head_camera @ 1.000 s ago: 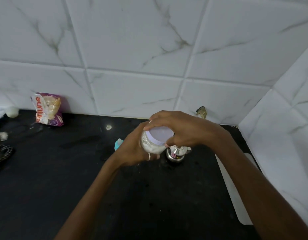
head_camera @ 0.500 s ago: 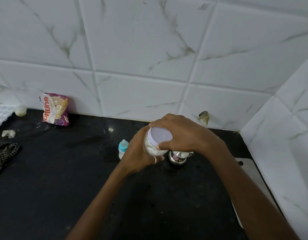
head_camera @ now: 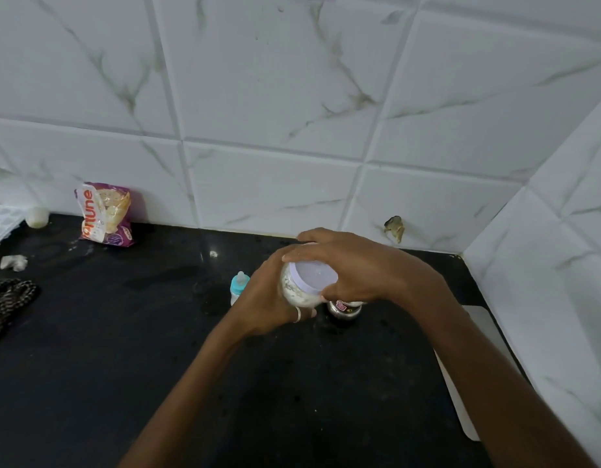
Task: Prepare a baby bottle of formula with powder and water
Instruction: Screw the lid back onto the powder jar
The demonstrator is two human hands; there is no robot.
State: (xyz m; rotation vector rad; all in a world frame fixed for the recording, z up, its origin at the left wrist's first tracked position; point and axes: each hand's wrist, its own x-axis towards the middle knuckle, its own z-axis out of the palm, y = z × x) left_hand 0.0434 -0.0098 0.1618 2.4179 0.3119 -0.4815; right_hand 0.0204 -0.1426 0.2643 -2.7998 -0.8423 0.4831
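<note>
- Well toward the far right corner of the black table [head_camera: 89, 366], both hands meet on one jar [head_camera: 297, 293] of pale powder.
- The left hand [head_camera: 268, 298] grips the jar's body from the left side. Its fingers [head_camera: 304, 313] are curled under and round the clear wall, and one of them wears a ring [head_camera: 296, 314].
- The right hand [head_camera: 356, 265] comes over from the right and grips the lavender lid [head_camera: 314, 275]. Its fingers [head_camera: 292, 256] are curled over the lid's far rim and the thumb presses the near rim.
- The jar is tilted, with the lid facing up and toward the camera, and the lid sits on the jar.
- Just left of the left hand a small baby bottle [head_camera: 237, 289] with a blue cap stands upright on the table, partly hidden by the wrist.
- Under the right hand a small steel pot [head_camera: 344, 307] stands on the table.
- By the far edge, well to the left, a purple and white packet [head_camera: 104, 214] leans on the tiled wall [head_camera: 275, 79].
</note>
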